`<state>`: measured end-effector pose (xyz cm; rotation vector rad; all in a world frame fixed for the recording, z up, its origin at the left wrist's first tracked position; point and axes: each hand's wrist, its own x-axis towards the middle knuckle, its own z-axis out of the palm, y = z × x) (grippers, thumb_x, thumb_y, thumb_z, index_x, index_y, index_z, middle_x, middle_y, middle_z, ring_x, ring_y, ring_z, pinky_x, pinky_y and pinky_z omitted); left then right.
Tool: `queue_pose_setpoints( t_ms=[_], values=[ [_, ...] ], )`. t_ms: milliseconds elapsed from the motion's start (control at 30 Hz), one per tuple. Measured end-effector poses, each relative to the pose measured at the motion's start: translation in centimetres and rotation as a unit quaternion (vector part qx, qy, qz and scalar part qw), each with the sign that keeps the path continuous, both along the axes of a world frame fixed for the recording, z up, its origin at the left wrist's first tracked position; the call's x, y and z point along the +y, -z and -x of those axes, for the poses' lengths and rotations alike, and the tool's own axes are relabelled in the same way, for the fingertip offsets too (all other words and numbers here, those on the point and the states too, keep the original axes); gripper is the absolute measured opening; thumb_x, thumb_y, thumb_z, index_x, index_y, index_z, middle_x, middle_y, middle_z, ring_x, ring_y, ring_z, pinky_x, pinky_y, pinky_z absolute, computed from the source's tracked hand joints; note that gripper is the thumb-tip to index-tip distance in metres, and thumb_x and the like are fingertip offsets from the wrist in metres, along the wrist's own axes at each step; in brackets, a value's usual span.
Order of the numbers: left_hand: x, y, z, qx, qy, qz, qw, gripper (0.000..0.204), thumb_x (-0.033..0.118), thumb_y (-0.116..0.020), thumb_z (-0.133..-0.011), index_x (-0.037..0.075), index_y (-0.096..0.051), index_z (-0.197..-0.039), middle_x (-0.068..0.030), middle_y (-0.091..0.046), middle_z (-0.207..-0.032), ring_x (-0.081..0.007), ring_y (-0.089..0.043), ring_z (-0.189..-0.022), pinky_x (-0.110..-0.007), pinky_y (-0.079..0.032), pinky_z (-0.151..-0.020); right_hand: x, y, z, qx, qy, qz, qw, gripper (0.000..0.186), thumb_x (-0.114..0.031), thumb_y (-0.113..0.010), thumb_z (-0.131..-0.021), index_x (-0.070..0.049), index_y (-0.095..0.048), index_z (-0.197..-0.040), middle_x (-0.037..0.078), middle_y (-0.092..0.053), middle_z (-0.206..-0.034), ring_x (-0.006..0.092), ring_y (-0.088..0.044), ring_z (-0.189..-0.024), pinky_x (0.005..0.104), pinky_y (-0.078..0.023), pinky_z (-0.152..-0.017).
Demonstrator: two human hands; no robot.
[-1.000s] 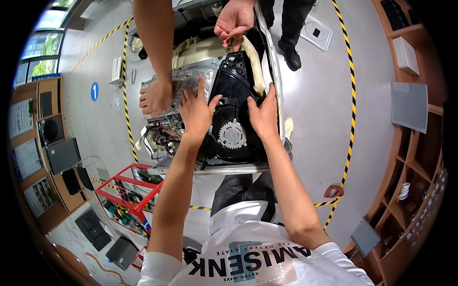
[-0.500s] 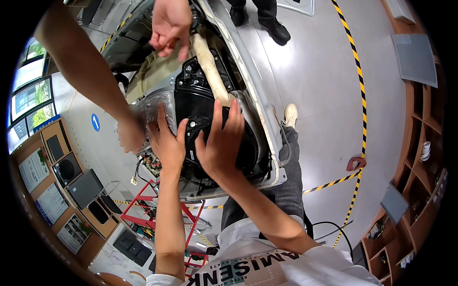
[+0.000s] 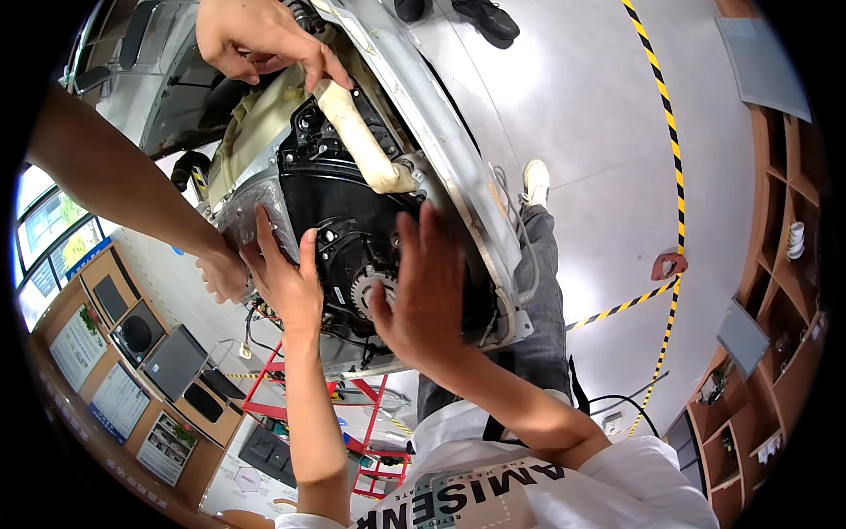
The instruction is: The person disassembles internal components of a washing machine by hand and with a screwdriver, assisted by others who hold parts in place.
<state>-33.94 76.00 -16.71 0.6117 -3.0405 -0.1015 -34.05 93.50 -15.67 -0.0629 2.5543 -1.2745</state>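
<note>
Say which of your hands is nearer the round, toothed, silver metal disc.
Right. The right hand overlaps the right side of the disc in view, contact unclear; the left hand is left of it, with a gap between.

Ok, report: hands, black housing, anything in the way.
Left hand open by silvery panel; right hand open over black housing; co-worker's hand at cream tube.

Black housing [image 3: 339,201] beside silvery sheet [image 3: 247,203]

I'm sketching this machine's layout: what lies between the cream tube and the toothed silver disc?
In the head view, part of the black housing lies between the cream tube and the toothed silver disc, which the right hand partly hides.
</note>
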Motion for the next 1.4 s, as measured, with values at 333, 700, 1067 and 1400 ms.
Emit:
queue_pose_setpoints(
  t_ms=[333, 700, 1067, 1400],
  values=[
    [-0.4, -0.1, -0.1, 0.009, 0.025, 0.035, 0.999, 0.068, 0.044, -0.062, -0.086, 0.01, -0.038, -0.14, -0.0223, -0.05, -0.107, -0.0391, -0.049, -0.098, -0.044, -0.04, -0.087, 1.1, 3.6, 1.3, -0.021, 0.027, 0.047, 0.998, 0.071, -0.021, -0.064, -0.081, 0.004, -0.028, -0.136, 0.027, -0.044, -0.127, 0.0412, -0.044, -0.119, 0.0458, -0.036, -0.099],
    [0.4, 0.3, 0.0, 0.058, 0.03, 0.052, 0.997, 0.068, 0.05, -0.062, -0.083, 0.014, -0.043, -0.137, -0.0207, -0.051, -0.097, -0.0398, -0.054, -0.087, -0.046, -0.045, -0.075, 2.5, -2.6, -6.2, 0.013, -0.093, 0.061, 0.994, 0.08, -0.017, -0.063, -0.078, 0.012, -0.02, -0.139, 0.034, -0.02, -0.144, 0.048, -0.022, -0.134, 0.056, -0.018, -0.109],
    [-0.3, -0.7, -2.0, 0.076, -0.039, 0.032, 0.996, 0.057, 0.053, -0.054, -0.086, 0.011, -0.054, -0.124, -0.0268, -0.056, -0.105, -0.044, -0.056, -0.095, -0.048, -0.047, -0.078, 1.2, 3.0, 1.4, -0.174, 0.087, 0.166, 0.967, 0.063, -0.025, -0.055, -0.086, 0.011, -0.033, -0.132, 0.031, -0.047, -0.126, 0.0403, -0.043, -0.121, 0.0415, -0.032, -0.104],
    [10.5, -4.5, -29.4, 0.2, -0.454, -0.207, 0.844, 0.029, 0.024, -0.053, -0.094, -0.004, -0.059, -0.086, -0.0087, -0.054, -0.071, -0.0147, -0.046, -0.066, -0.03, -0.039, -0.061, 3.1, -1.9, 6.1, -0.491, -0.003, 0.311, 0.814, 0.099, -0.056, -0.041, -0.089, 0.01, 0.01, -0.141, 0.023, -0.005, -0.153, 0.0279, -0.009, -0.142, 0.0421, 0.001, -0.114]
  ],
)
